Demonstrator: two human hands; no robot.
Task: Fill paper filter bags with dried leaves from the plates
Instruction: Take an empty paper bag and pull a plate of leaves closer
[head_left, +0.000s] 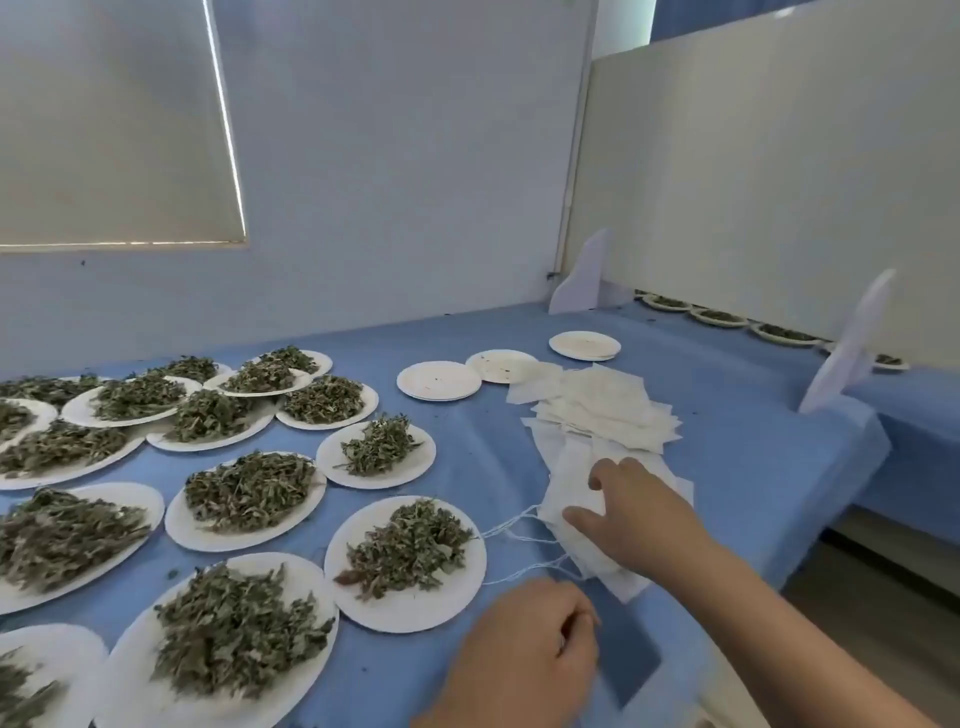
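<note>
Currently at the bag-picking step. The right hand (631, 519) rests on the near end of the filter bags (597, 410), a loose white pile on the blue-covered surface (467, 467), just right of the plates. Its fingers (608, 470) are spread fairly wide and lie flat on the top sheets, with nothing gripped. The left hand (530, 649) hovers near the front edge with its fingers curled in. A thread seems to run toward it, but I cannot tell whether it pinches one. Several drawstrings (511, 530) trail from the pile toward the nearest plate (410, 613), which is heaped with dried leaves (410, 545). To do this well, I judge the top bag should be slid off with a fingertip, not by grabbing a wad, since the sheets look thin and overlap. The threads look tangled, so pulling one could drag neighbouring bags or snag the plate's rim. The free hand should steady the pile. The bag's mouth should be open before reaching for the leaves, with filling done over that nearest plate so any crumbs fall back onto it.
</note>
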